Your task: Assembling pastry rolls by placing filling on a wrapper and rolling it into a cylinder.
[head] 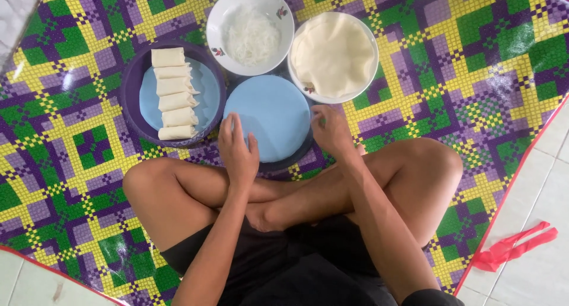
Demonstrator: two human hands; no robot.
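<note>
Where the crossed legs meet the mat, a round light-blue plate (269, 113) lies flat at centre frame, with both hands at its lower edge. Left hand (238, 152) rests on the plate's lower-left rim, fingers loosely extended, gripping nothing. Right hand (332, 131) sits at the lower-right rim, fingers curled down against the edge; cannot tell whether it pinches the plate. Left of the plate, a dark purple dish (133, 98) holds a row of six pale rolled wrappers (173, 94). Above it, a white bowl (224, 15) holds white shredded filling (252, 36). Upper right of the plate, another white bowl (372, 69) carries flat cream wrapper sheets (333, 54). All sits on a woven mat (474, 51) in yellow, green and purple. Red ribbon (514, 245) lies on the pale tiled floor (545, 193), lower right.
</note>
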